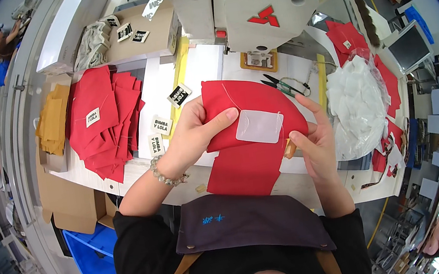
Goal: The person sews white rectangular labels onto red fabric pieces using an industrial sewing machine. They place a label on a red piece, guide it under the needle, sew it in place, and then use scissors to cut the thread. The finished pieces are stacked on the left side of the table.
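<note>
Both hands hold up a red fabric piece (250, 96) over the front of the sewing table. A whitish rectangular patch (259, 126) lies on its face, with loose threads hanging at its edges. My left hand (199, 131) pinches the left side, thumb on top. My right hand (315, 137) grips the right edge between thumb and fingers. A small amber-coloured thing (289, 148) shows beneath the right thumb; its kind is unclear. The lower part of the red fabric (246, 169) hangs toward me. Just beyond it lie black-handled thread snips (279, 85).
The sewing machine head (269, 9) stands behind the fabric. Left are stacked red pieces (99, 120), loose labels (162, 125), a mustard fabric stack (53, 124) and a cardboard box (153, 42). Right lies a plastic bag of white pieces (358, 106). A blue bin (93, 258) stands lower left.
</note>
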Tool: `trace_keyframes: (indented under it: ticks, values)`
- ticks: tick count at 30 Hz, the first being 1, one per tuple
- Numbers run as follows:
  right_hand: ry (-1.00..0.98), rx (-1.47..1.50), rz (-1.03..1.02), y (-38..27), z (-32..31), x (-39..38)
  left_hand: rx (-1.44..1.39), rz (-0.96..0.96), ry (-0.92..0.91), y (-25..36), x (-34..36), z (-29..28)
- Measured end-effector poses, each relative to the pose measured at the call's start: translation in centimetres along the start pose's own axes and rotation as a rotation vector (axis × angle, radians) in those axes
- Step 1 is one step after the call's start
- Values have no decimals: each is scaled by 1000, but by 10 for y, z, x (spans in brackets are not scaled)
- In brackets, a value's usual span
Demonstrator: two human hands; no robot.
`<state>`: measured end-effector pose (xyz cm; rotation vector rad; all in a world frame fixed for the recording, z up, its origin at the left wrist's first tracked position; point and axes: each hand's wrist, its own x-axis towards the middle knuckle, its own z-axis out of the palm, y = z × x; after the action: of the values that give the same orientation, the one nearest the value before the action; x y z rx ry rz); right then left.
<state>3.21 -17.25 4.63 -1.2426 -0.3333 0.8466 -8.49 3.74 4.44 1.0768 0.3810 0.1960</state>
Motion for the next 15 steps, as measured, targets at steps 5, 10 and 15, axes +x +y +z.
trace_keyframes:
  ticks: [5, 10, 15]
  values:
    - [7, -104, -114, 0, -2, -6, 112, -26, -37, 0, -1, -11]
    - [36, -122, -113, -4, -2, -8, 453, 163, -69, 9, 5, -11]
    - [-3, -681, -437, 27, -21, -11, 995, 247, -43, 47, 11, -24]
